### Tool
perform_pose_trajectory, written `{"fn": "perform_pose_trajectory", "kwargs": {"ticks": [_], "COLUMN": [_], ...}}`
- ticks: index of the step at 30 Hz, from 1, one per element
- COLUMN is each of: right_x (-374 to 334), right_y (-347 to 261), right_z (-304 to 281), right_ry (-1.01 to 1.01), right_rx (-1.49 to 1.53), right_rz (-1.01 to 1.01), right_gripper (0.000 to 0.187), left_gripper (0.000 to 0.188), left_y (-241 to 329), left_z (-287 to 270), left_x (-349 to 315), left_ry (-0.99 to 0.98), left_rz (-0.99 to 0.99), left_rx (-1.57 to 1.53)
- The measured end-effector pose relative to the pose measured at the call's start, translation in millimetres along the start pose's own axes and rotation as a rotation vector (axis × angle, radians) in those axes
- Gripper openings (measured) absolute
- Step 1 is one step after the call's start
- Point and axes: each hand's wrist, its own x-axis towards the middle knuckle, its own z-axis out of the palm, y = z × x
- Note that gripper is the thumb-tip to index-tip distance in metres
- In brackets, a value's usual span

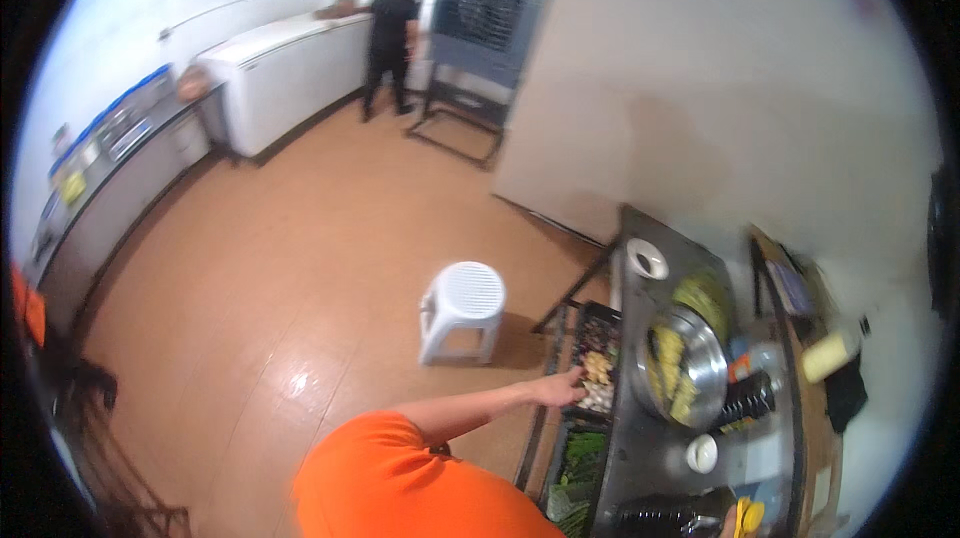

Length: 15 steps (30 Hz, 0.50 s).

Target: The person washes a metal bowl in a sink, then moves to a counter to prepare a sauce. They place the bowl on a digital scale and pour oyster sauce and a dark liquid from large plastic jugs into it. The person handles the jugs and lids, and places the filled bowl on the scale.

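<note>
My left hand (557, 389) reaches from the orange sleeve to a dark crate (598, 312) at the table's near side. Its fingers are stretched out and apart, at the edge of pale garlic bulbs (597, 397) and yellowish pieces (597, 367). Whether they touch any is too blurred to tell. At the lower edge, only a sliver of my right hand (731, 522) shows, closed at the neck of a big bottle of dark liquid (672, 518) with a yellow cap (749, 516). Green vegetables (583, 453) fill another crate beside the first.
On the dark table (622, 438) stand a steel bowl (713, 368) with yellow-green food, white bowls (702, 453) and another dark bottle (748, 396). A white stool (466, 310) is on the floor. Far off, a person in black (392, 43) stands between a chest freezer (285, 78) and an air cooler (485, 13).
</note>
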Motion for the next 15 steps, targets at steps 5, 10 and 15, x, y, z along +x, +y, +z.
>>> {"fn": "perform_pose_trajectory", "kwargs": {"ticks": [5,10,15], "right_x": [-84,-164,-220], "right_y": [-128,-220,-279], "right_z": [37,89,164], "right_ry": [-0.213,-0.497,-0.84], "right_rx": [0.272,0.476,0.609], "right_rz": [-0.072,-0.146,-0.176], "right_gripper": [0.055,0.058,0.053], "left_gripper": [0.068,0.065,0.06], "left_y": [-86,-182,-264], "left_z": [-73,-164,-217], "left_x": [-104,-250,-401], "left_ry": [0.08,0.326,0.39], "left_rz": [0.051,-0.146,-0.215], "left_rx": [-0.195,-0.239,-0.13]}}
